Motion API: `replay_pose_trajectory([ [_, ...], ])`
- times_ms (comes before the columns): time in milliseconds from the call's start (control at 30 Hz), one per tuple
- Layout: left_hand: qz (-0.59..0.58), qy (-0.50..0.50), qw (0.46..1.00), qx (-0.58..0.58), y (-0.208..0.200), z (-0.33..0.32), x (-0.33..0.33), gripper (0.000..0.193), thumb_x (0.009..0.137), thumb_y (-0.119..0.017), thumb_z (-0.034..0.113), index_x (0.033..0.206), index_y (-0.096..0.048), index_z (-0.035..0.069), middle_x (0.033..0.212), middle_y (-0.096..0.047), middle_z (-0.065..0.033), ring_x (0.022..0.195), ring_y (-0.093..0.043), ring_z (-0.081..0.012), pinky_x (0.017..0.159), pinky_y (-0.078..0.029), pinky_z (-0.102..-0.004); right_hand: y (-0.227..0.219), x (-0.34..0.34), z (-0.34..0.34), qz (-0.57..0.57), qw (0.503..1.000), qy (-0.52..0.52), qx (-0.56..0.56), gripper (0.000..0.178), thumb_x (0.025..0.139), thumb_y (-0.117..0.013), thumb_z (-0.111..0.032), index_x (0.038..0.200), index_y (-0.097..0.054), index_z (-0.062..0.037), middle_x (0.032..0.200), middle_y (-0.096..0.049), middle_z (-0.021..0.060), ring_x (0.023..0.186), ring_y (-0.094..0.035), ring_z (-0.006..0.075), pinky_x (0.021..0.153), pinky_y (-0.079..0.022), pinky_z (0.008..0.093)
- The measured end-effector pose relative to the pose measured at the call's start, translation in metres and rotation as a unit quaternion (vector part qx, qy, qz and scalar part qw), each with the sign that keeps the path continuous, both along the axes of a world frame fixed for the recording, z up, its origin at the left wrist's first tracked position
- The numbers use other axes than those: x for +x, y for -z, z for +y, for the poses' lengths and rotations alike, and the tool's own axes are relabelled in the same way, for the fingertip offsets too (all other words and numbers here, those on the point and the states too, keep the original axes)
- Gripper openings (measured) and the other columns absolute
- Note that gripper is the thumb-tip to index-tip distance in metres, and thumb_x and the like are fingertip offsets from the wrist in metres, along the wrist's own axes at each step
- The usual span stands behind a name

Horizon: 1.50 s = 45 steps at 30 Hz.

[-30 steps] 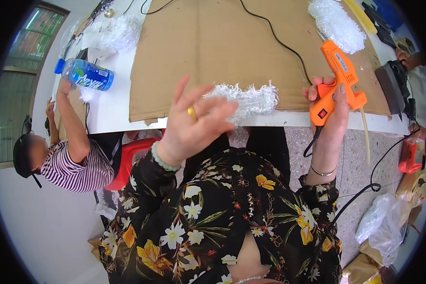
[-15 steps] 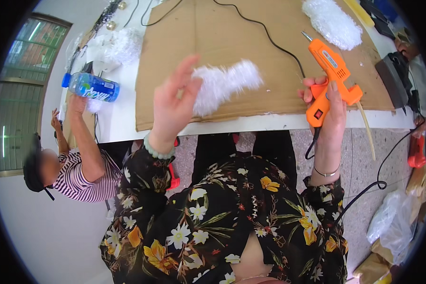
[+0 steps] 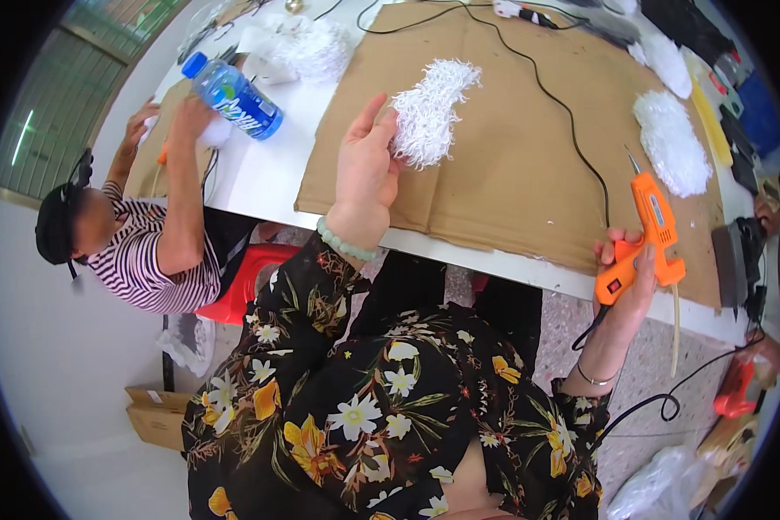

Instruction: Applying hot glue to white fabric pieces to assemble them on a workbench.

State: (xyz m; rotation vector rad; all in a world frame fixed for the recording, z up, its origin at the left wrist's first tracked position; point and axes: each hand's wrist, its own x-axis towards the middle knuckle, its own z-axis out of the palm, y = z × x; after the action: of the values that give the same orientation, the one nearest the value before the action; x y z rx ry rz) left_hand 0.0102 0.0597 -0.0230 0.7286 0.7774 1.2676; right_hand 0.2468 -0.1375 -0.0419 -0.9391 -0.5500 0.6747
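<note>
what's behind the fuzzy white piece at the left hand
Brown cardboard shows around the fuzzy white piece, apart from the side by the left hand. Whatever lies directly behind it, including any fingertips there, is covered and cannot be seen.

A white table (image 3: pixel 273 173) stretches across the upper half of the view, with a flat brown cardboard sheet (image 3: pixel 503 191) on it spreading from eleven round to three o'clock. Between ten and eleven o'clock, a blue-capped bottle (image 3: pixel 236 97) with a blue label is on the table. A small gold ball (image 3: pixel 295 6) shows near eleven, and a long yellow strip (image 3: pixel 711 117) lies at two. At three sits a dark box-shaped object (image 3: pixel 741 260). At nine, a person (image 3: pixel 160 251) in a striped top and dark cap is beside a red stool (image 3: pixel 243 279). A barred window (image 3: pixel 69 95) fills ten; a brown carton (image 3: pixel 160 418) stands at eight. Clear plastic bags (image 3: pixel 654 487) lie between four and five.
</note>
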Motion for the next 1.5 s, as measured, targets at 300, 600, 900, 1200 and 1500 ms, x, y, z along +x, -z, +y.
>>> replay_pose_trajectory([
  [300,-0.018,-0.011,0.997,0.071,-0.020,0.052,-0.037,0.051,0.088,-0.049,-0.002,0.137,-0.036,0.002,0.105,-0.060,-0.0135,0.091,-0.062,-0.0212,0.073,-0.054,-0.0354,0.012,0.011,-0.013,0.009,1.000,-0.028,-0.004,0.028,0.095,-0.047,-0.030,0.106,-0.050,-0.0047,0.098,-0.056,0.0126,0.073,-0.049,0.0143,0.082,-0.044,0.0366],
  [600,0.043,-0.079,0.988,0.123,-0.035,0.085,-0.068,0.056,0.085,-0.051,-0.004,0.138,-0.035,0.002,0.100,-0.060,-0.0104,0.086,-0.059,-0.0190,0.075,-0.050,-0.0344,0.001,0.010,-0.012,0.019,0.998,-0.045,-0.026,0.029,0.095,-0.049,-0.031,0.107,-0.050,-0.0050,0.098,-0.056,0.0119,0.074,-0.050,0.0137,0.081,-0.044,0.0352],
  [900,0.107,-0.174,0.969,0.137,-0.035,0.134,-0.086,0.055,0.085,-0.054,-0.001,0.137,-0.038,0.005,0.094,-0.060,-0.0066,0.079,-0.058,-0.0137,0.067,-0.048,-0.0294,0.001,0.011,-0.014,0.024,0.998,-0.051,-0.036,0.029,0.095,-0.049,-0.032,0.109,-0.049,-0.0068,0.097,-0.055,0.0096,0.073,-0.049,0.0128,0.080,-0.044,0.0343],
  [1200,0.626,-0.296,0.646,0.322,-0.042,0.220,-0.116,0.048,0.085,-0.054,0.009,0.132,-0.049,0.012,0.065,-0.059,-0.0058,0.058,-0.057,-0.0149,0.057,-0.047,-0.0311,-0.012,0.005,-0.016,0.015,0.995,-0.060,-0.073,0.033,0.093,-0.050,-0.036,0.107,-0.047,-0.0064,0.095,-0.054,0.0088,0.069,-0.049,0.0125,0.079,-0.043,0.0328],
  [1500,0.841,-0.175,0.265,0.438,-0.025,0.240,-0.092,0.048,0.080,-0.052,0.016,0.127,-0.053,0.022,0.074,-0.066,-0.0136,0.069,-0.065,-0.0306,0.068,-0.050,-0.0429,-0.015,0.001,-0.018,0.016,0.996,-0.047,-0.078,0.039,0.091,-0.051,-0.040,0.101,-0.047,-0.0029,0.090,-0.055,0.0149,0.061,-0.050,0.0163,0.073,-0.047,0.0381],
])
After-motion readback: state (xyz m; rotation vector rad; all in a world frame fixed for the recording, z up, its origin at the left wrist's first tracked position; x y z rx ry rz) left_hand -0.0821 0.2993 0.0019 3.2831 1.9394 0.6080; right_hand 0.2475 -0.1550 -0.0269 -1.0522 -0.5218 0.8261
